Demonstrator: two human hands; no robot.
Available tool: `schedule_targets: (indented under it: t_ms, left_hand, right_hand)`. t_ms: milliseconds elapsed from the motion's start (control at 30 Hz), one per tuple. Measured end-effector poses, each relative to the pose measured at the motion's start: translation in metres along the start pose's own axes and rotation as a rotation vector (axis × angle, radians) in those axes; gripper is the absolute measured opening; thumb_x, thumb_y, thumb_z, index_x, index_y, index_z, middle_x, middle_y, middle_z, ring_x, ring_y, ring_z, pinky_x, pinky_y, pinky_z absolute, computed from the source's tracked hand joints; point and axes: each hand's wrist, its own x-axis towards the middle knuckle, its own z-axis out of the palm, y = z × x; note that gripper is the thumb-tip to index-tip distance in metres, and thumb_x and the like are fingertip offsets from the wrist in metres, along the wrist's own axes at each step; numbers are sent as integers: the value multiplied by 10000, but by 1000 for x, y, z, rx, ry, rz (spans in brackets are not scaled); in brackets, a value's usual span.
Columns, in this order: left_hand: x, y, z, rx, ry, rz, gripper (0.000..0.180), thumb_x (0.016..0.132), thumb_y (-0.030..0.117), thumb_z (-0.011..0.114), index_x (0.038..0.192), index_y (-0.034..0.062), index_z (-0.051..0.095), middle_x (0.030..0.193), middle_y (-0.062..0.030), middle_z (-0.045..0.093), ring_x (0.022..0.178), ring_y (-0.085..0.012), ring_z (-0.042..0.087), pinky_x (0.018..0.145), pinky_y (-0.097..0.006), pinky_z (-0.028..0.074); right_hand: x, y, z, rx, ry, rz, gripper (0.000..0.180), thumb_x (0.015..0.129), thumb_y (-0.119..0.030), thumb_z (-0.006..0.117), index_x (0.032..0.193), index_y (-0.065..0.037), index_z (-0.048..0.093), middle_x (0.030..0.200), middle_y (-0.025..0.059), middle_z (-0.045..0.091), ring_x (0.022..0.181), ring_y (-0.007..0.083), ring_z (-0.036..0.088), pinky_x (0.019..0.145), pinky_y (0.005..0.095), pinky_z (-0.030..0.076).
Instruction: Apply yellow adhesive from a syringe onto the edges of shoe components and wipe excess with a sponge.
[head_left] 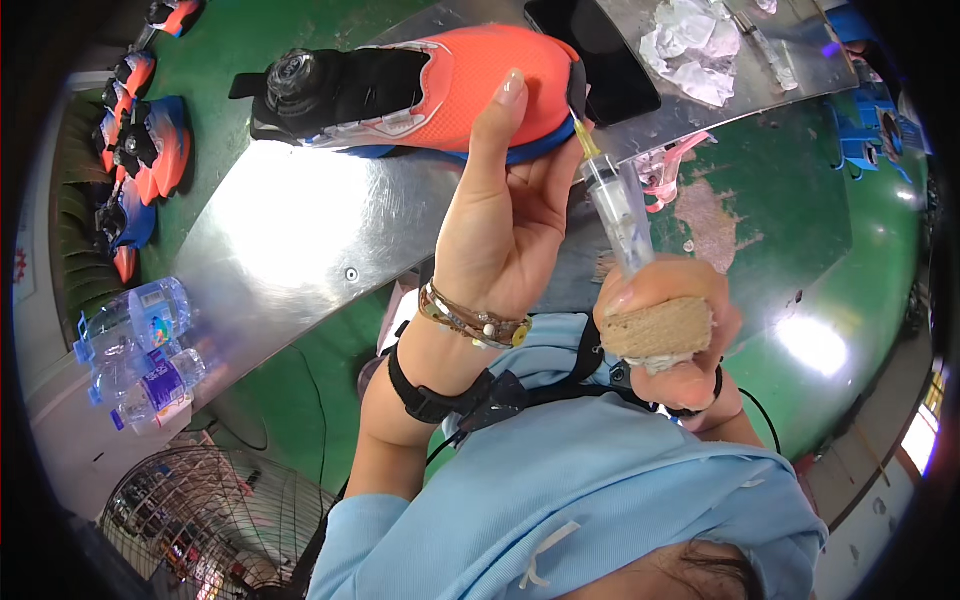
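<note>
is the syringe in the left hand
No, the right hand grips the syringe, while the left hand holds the orange sneaker.

The metal table point(255, 285) gleams brightly above a green floor point(285, 395).

Shoe upper point(480, 85) at 12 o'clock looks like matt, textured fabric tbh; syringe point(622, 207) around 2 is clear, glossy plastic. Table point(390, 215) is super shiny, smooth metal, bottles point(143, 318) at 9 see-through plastic.
</note>
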Motion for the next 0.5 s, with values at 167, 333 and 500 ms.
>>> schedule_targets:
  t_ms: [167, 333, 500]
  left_hand:
    - [-1, 4, 8, 25, 39, -41, 292, 800, 199, 669, 1012, 30, 560, 975, -63, 619, 894, -150, 612, 811, -258, 533]
    - [16, 27, -21, 175, 3, -65, 304, 830, 210, 630, 1034, -3, 557, 938, -71, 636, 904, -185, 608, 827, -255, 517]
    - [76, 198, -92, 203, -424, 36, 377, 867, 266, 562, 1102, -25, 522, 896, -121, 626, 971, -229, 585, 788, -268, 522]
  right_hand:
    - [-3, 6, -3, -59, -12, -125, 599, 688, -534, 687, 930, 0, 562, 749, 99, 611, 601, 197, 591, 511, 270, 456]
    - [-10, -2, -30, -328, 190, -250, 614, 722, -552, 636, 970, -1, 528, 754, 106, 599, 616, 213, 603, 535, 287, 473]
    - [6, -16, -80, -202, 402, -309, 726, 775, -673, 429, 975, 24, 452, 707, 85, 525, 529, 167, 545, 461, 268, 419]
